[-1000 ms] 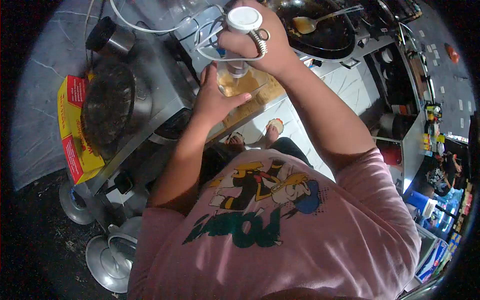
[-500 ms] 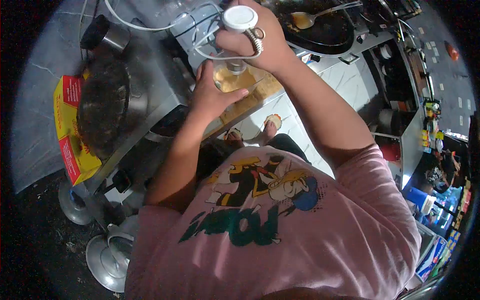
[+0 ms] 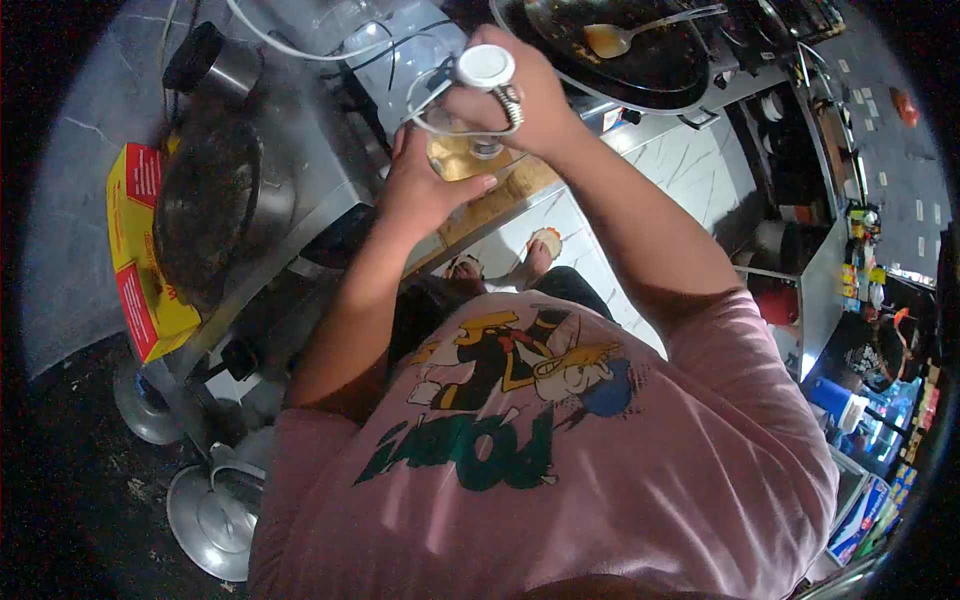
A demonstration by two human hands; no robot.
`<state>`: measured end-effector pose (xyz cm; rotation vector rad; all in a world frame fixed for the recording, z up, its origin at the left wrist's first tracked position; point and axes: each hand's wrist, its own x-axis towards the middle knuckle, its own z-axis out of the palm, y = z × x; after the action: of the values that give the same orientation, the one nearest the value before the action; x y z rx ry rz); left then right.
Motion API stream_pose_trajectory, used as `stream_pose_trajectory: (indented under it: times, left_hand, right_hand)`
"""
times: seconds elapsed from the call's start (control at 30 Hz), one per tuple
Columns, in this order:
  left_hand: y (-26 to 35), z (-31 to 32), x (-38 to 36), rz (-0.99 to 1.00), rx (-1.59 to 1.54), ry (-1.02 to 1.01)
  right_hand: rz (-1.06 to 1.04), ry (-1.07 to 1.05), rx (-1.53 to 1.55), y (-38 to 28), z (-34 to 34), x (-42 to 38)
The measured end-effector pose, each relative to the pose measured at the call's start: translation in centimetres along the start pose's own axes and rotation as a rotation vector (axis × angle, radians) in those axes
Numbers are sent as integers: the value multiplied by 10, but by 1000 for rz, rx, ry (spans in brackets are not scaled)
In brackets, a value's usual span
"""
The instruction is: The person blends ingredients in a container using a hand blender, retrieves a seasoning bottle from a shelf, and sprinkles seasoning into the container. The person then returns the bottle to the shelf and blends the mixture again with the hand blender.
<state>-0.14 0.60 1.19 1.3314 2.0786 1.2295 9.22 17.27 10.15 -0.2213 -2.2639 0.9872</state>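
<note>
My right hand is wrapped round an upright hand blender with a white top and a coiled cord. The blender's lower end sits in a clear container of pale yellow liquid. Against the container's near left side rests my left hand, its thumb stretched along the rim and its other fingers round the far side, partly hidden. Under the container lies a wooden board at the counter's edge.
A black pan holding a spatula stands at the upper right. On the left are a large dark pot, a yellow and red box and a metal cup. Metal lids lie lower left.
My right hand and the blender have moved slightly down in the view and tilted a little. My left hand has stayed at the container.
</note>
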Motion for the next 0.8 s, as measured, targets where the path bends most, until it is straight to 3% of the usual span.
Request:
stream_pose_trajectory:
  times: [0.2,0.3,0.4,0.43,0.53,0.8]
  left_hand:
    - [6,2,-3,-68,25,24]
    - [3,3,-1,-61,25,28]
    - [6,-1,-1,-49,9,-3]
    - [9,-2,0,-51,-16,-32]
    - [3,3,-2,-11,-7,32]
    - [-2,3,-1,7,-20,22]
  right_hand:
    - [5,-4,182,-34,-34,15]
    - [-62,-7,193,-31,-25,24]
    - [31,-6,372,-31,-10,24]
    - [33,-4,373,-26,-1,22]
    - [-53,83,-6,1,24,18]
    - [4,-50,108,17,-2,-4]
